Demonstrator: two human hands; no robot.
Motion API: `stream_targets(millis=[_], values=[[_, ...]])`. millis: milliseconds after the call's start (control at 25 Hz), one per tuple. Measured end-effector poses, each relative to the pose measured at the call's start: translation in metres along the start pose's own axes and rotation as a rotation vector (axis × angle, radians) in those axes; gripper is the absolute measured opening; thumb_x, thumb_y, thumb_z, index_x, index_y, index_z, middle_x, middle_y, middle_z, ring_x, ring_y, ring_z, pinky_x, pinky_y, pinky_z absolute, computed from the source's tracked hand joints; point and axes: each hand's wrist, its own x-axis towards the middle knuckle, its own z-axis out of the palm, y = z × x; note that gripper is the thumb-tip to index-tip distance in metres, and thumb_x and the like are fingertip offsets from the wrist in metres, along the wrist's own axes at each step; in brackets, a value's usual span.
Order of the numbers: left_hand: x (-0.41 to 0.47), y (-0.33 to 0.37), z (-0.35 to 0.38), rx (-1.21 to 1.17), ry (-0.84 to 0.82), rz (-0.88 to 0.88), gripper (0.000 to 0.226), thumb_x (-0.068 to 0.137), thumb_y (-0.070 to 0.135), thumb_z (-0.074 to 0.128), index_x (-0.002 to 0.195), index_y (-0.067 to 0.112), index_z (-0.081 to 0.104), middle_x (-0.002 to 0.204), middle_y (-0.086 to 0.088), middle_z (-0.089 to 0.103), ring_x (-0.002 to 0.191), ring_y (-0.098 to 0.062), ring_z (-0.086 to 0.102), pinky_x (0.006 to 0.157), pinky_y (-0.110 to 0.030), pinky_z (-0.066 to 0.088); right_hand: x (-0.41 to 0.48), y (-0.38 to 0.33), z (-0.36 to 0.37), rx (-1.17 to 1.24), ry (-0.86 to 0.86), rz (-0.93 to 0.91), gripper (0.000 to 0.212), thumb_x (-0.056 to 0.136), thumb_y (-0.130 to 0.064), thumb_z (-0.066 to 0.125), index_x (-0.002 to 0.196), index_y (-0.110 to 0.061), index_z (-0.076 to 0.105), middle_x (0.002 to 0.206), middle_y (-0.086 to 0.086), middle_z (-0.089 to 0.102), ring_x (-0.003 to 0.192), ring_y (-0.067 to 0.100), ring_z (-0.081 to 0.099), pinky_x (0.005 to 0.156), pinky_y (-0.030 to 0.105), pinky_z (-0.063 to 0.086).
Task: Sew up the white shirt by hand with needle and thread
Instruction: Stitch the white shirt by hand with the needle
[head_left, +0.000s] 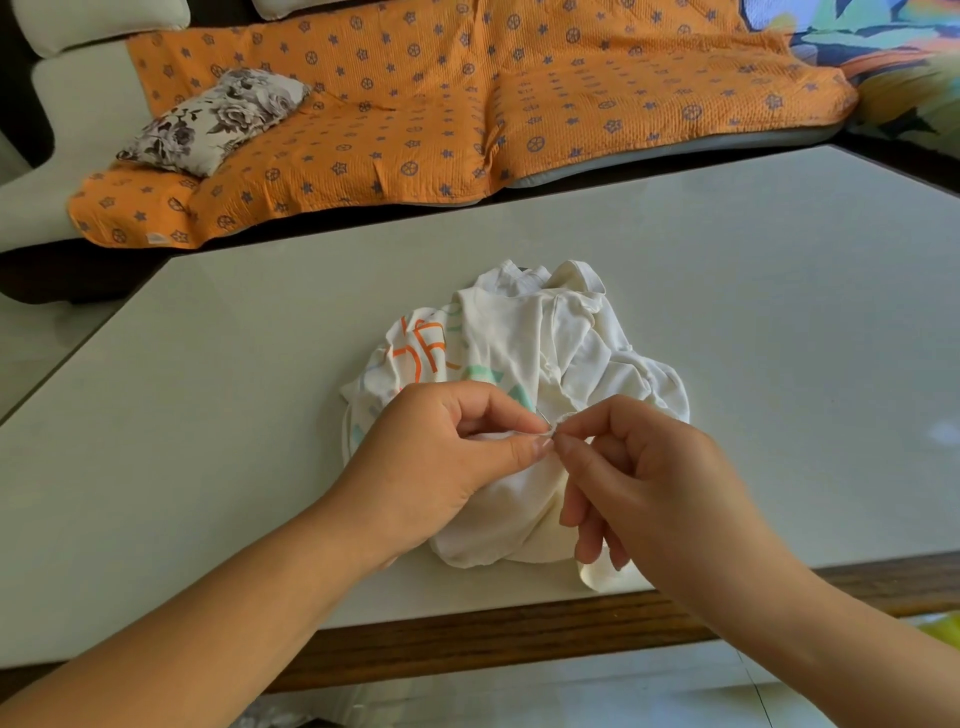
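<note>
Looking down, my left hand (452, 452) pinched a small fold of the white shirt (519, 338), which lay heaped on the worktop (727, 291) near its front edge. My right hand (644, 467) pinched the thin needle (543, 419) hard against my left fingertips. That close, I judged a slip could prick me, or the stitch could catch a hidden layer. The cloth was soft, limp and creased, printed orange and green. The worktop was smooth and pale.
</note>
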Motion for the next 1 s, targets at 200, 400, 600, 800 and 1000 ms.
stream_targets(millis=[200,400,600,800,1000], values=[[0.0,-0.002,0.001,-0.03,-0.005,-0.023,0.01,0.081,0.026,0.075,0.09,0.026,0.077,0.089,0.009,0.076,0.089,-0.001,0.07,0.079,-0.019,0.049,0.0,0.0,-0.001,0.123,0.005,0.016,0.009,0.096,-0.02,0.056,0.09,-0.015,0.059,0.061,0.006,0.068,0.047,0.021,0.063,0.045,0.027,0.048],[0.002,-0.008,0.005,0.196,0.004,0.111,0.02,0.083,0.018,0.075,0.084,0.038,0.076,0.086,0.018,0.074,0.089,0.006,0.066,0.08,-0.008,0.045,0.002,-0.002,0.0,0.194,-0.006,0.01,0.008,0.097,-0.014,0.056,0.103,-0.019,0.054,0.066,0.009,0.07,0.053,0.024,0.068,0.052,0.033,0.055],[0.003,-0.013,0.006,0.302,0.037,0.238,0.022,0.082,0.011,0.075,0.087,0.033,0.078,0.083,0.013,0.071,0.086,0.0,0.066,0.079,-0.013,0.048,0.007,-0.006,0.0,0.18,-0.055,0.107,0.014,0.097,-0.016,0.057,0.11,-0.022,0.054,0.07,0.007,0.073,0.061,0.022,0.072,0.058,0.032,0.06],[0.002,-0.013,0.006,0.337,0.051,0.289,0.021,0.08,0.013,0.077,0.086,0.033,0.078,0.083,0.012,0.07,0.086,-0.002,0.066,0.077,-0.01,0.047,0.009,-0.011,-0.011,0.274,-0.148,0.249,0.011,0.096,-0.015,0.058,0.1,-0.007,0.064,0.075,0.011,0.075,0.071,0.027,0.074,0.064,0.035,0.062],[0.003,-0.011,0.009,0.366,0.065,0.305,0.018,0.08,0.013,0.077,0.088,0.028,0.079,0.083,0.011,0.07,0.085,0.003,0.065,0.076,-0.007,0.044,0.008,-0.011,-0.015,0.174,-0.057,0.208,0.01,0.096,-0.019,0.06,0.093,-0.013,0.067,0.075,0.003,0.076,0.067,0.02,0.074,0.059,0.031,0.058]])
